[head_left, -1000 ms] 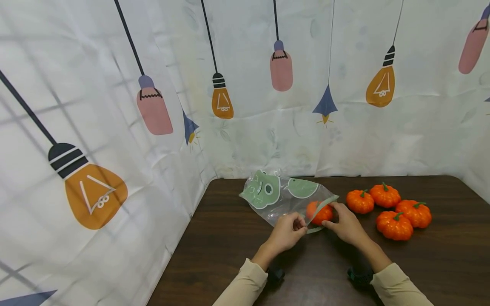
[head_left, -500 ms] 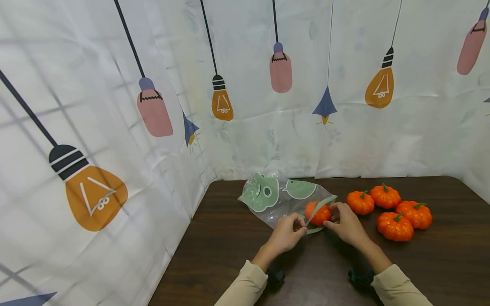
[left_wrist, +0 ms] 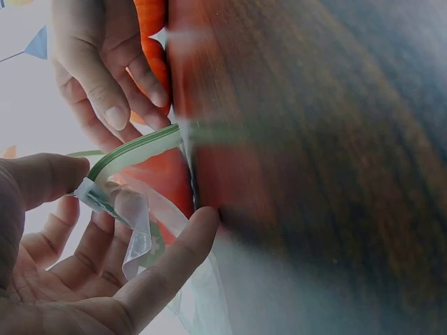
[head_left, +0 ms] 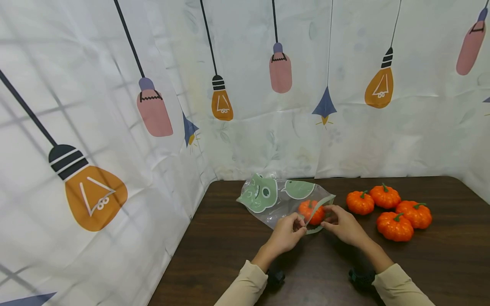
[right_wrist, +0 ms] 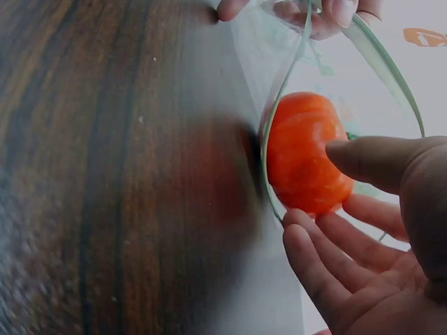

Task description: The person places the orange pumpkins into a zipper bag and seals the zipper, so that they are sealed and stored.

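A clear plastic zip bag (head_left: 264, 193) with green cartoon prints lies on the table, its green-edged mouth facing me. Just inside that mouth sits a small orange pumpkin (head_left: 307, 210). My left hand (head_left: 285, 233) pinches the near corner of the mouth between thumb and fingers; the left wrist view shows the green zip strip (left_wrist: 136, 150) rising from the pinch. At the opening, my right hand (head_left: 344, 225) has its thumb and fairly straight fingers spread about the pumpkin. In the right wrist view, its thumb tip overlaps the pumpkin (right_wrist: 307, 153), with fingertips right at its lower side.
Several more orange pumpkins (head_left: 394, 226) stand clustered on the dark wooden table (head_left: 451, 255), right of my right hand. Behind the table hangs a white curtain (head_left: 260, 140) printed with lamps, and another side of it runs along the left.
The pumpkin at the bag mouth has shifted left, deeper into the bag. My right hand has followed slightly left; the left hand keeps its pinch in nearly the same place.
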The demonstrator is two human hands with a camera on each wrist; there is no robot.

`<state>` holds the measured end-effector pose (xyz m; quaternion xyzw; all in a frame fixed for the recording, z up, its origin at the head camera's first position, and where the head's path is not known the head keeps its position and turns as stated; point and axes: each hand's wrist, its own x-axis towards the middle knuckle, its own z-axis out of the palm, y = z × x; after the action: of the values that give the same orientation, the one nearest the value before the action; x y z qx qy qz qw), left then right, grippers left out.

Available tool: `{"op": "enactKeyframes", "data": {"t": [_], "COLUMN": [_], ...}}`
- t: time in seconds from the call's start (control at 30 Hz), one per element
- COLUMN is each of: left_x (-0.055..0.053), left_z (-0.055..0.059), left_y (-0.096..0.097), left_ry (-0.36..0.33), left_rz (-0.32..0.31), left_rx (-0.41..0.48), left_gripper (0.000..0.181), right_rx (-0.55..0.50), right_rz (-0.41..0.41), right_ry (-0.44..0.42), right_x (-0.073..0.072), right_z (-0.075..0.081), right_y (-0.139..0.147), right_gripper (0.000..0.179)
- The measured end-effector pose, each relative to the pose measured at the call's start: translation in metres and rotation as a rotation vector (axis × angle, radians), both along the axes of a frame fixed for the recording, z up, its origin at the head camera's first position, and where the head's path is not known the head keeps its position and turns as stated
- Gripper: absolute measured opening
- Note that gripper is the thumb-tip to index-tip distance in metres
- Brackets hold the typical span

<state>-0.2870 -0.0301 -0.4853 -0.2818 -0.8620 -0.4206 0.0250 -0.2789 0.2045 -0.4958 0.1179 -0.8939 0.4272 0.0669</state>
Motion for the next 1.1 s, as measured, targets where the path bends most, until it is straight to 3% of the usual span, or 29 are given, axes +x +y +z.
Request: {"op": "enactKeyframes", "data": {"t": [0.23,0.5,0.67,0.77,0.93,1.1], "left_x": [0.001,0.003,0.003,0.003,0.003,0.002], "left_z": [0.001,0.003,0.004,0.004,0.004,0.003], "left_y": [0.000,0.000,-0.001,-0.001,-0.001,-0.001], "left_ry": [0.010,-0.001,-0.012,-0.013,-0.012,-0.011], "left_rz": [0.006,-0.004,-0.004,-0.003,-0.003,-0.003], "left_rx": [-0.007,-0.024,-0.028,-0.028,-0.029,-0.028], "left_gripper": [0.009,0.007,0.006,0.006,0.006,0.006], "right_rx": [0.008,-0.002,-0.064,-0.094,-0.091,-0.089], "right_rz": [-0.020,-0.248,-0.407,-0.465,-0.504,-0.476], "right_ry": [0.007,0.082,0.146,0.129,0.074,0.028], "right_x": [-0.006,-0.005,-0.004,-0.004,-0.005,-0.007], "right_z": [0.001,0.010,0.014,0.015,0.015,0.017], "right_y": [0.010,0.033,0.046,0.050,0.053,0.054], "right_gripper": [0.042,0.034,0.045,0.055,0.073,0.090]}}
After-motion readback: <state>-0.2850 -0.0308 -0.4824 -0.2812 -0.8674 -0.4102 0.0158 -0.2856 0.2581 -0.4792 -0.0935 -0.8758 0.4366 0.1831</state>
